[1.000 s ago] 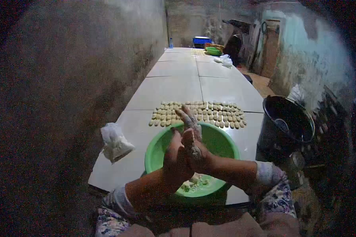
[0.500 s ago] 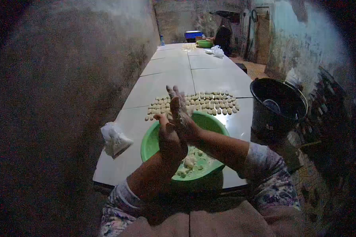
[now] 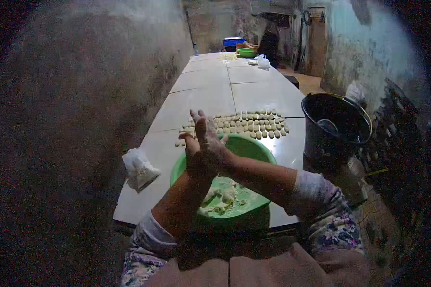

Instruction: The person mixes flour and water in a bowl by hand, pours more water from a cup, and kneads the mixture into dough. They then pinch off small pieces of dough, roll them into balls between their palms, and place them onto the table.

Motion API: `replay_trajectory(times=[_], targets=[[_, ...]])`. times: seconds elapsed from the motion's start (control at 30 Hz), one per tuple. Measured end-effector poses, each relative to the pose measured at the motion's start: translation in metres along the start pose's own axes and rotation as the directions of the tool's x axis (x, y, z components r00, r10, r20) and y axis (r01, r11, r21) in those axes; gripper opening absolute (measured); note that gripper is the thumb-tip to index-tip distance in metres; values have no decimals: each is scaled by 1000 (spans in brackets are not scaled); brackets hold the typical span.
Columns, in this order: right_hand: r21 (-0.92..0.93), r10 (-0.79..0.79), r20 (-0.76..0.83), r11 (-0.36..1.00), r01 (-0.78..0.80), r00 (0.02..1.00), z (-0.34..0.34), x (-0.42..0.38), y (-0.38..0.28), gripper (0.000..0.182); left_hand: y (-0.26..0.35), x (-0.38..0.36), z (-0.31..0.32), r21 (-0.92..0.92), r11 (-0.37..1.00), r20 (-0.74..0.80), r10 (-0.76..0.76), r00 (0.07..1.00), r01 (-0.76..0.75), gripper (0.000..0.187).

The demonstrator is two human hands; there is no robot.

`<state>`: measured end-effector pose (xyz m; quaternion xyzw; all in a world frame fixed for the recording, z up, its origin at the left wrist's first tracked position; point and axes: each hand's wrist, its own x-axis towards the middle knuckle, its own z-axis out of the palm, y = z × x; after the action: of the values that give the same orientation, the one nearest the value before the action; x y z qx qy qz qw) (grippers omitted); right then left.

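Over the green bowl (image 3: pixel 254 147), my left hand (image 3: pixel 193 155) and my right hand (image 3: pixel 210 146) press palm to palm, fingers stretched upward. White, floury residue coats the right hand. Whatever lies between the palms, if anything, is hidden. Inside the bowl is crumbly pale dough (image 3: pixel 228 195) with loose bits around it. Just beyond the bowl, many small oval dough pieces (image 3: pixel 248 125) lie in rows on the white tabletop (image 3: pixel 196 100), partly covered from sight by my hands.
A white plastic bag (image 3: pixel 140 167) sits at the table's left edge. To the right stands a black bucket (image 3: pixel 321 134). At the far end are another person (image 3: pixel 269 45), a second green bowl (image 3: pixel 247 53), a blue crate (image 3: pixel 232 42) and white bags (image 3: pixel 263 61). A wall borders the left side.
My joined hands have shifted a little to the left and slightly down, with the palms sliding against each other. More of the dough in the bowl shows now.
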<state>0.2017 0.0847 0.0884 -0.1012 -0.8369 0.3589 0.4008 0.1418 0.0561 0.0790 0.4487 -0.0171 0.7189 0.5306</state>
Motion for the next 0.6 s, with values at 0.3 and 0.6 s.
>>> replay_trajectory(times=[0.3,0.6], targets=[[-773,-437,-186,618,144,880,27,-3,20,76,-5,-3,14,366,929,-463,136,876,49,74],[-196,-24,-210,981,-18,977,36,-10,29,63,-8,-11,13,357,934,-386,117,915,31,70]])
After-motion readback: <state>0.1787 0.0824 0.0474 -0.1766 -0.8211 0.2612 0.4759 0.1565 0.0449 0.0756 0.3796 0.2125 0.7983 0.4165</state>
